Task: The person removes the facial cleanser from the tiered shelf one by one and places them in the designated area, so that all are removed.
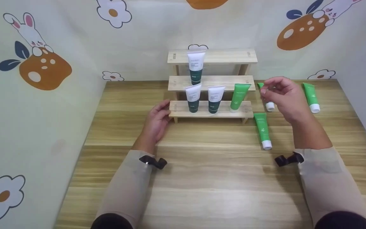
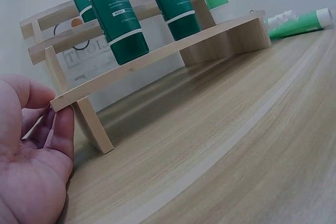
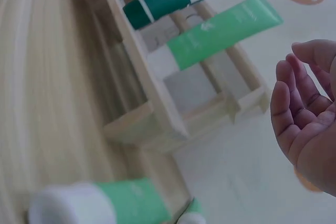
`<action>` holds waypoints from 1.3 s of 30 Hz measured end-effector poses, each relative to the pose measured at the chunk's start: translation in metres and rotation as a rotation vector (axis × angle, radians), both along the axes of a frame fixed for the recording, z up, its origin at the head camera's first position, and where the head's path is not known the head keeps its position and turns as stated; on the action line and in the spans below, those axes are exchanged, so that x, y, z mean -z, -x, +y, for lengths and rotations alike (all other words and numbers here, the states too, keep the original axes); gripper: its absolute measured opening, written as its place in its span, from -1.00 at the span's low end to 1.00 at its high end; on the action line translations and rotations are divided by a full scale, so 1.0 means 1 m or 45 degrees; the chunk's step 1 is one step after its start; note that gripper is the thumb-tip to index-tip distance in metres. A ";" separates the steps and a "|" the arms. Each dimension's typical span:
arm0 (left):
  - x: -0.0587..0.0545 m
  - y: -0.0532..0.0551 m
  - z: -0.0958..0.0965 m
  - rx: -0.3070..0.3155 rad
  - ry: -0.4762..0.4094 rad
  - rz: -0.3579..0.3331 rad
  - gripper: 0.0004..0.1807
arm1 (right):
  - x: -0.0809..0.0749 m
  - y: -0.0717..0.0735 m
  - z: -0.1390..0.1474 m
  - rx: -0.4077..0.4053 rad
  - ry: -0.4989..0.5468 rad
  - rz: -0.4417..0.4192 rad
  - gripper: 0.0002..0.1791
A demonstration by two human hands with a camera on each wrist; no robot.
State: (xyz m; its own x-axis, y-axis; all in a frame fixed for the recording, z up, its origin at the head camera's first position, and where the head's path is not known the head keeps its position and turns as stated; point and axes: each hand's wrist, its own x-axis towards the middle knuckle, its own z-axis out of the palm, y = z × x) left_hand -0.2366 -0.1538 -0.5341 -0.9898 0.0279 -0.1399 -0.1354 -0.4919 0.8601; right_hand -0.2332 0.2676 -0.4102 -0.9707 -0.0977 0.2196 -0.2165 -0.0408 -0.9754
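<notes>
At the left end of a three-tier wooden shelf (image 1: 179, 109), my left hand (image 1: 158, 122) pinches the lowest board, thumb above and fingers below in the left wrist view (image 2: 39, 145). One white and dark green tube (image 1: 196, 66) stands on the middle tier. Two more such tubes (image 1: 193, 98) (image 1: 215, 99) share the bottom tier with a green tube (image 1: 240, 97) at its right. My right hand (image 1: 284, 97) is raised to the right of the shelf, fingers loosely curled and holding nothing. In the right wrist view, its fingertips are apart from the green tube (image 3: 226, 32).
Right of the shelf, a green tube (image 1: 262, 128) lies on the wooden table (image 1: 221, 178). Another green tube (image 1: 311, 97) lies farther right, and a third tube (image 1: 269, 106) is partly hidden behind my right hand. A patterned backdrop (image 1: 145, 41) rises behind the table.
</notes>
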 end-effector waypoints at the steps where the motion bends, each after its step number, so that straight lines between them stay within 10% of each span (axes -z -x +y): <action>1: 0.000 0.000 0.000 0.001 0.002 -0.001 -0.40 | -0.005 0.000 -0.003 -0.007 -0.008 0.014 -0.77; 26: -0.003 -0.001 0.000 0.001 0.003 -0.052 -0.39 | -0.078 0.049 -0.069 -0.122 -0.063 -0.009 -0.64; 39: -0.003 0.000 -0.001 -0.012 0.012 -0.060 -0.38 | -0.089 0.074 -0.116 -0.141 -0.440 -0.112 -0.59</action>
